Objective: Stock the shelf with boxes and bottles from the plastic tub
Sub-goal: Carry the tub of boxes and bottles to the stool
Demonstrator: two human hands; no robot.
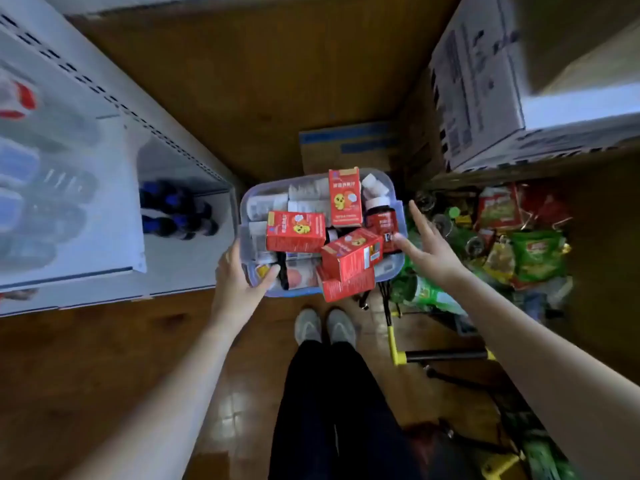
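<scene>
Gripping the plastic tub (246,206) of red boxes (295,231) and bottles (381,216), left hand (239,278); right hand (427,245) splayed, holding nothing.

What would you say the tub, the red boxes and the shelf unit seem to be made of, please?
Plastic tub: translucent, bluish plastic; its contents show through the wall. Red boxes: printed paperboard, probably, with sharp folded edges and a slight sheen. Shelf unit: likely white painted metal, judging by the slotted upright and thin flat shelves.
</scene>
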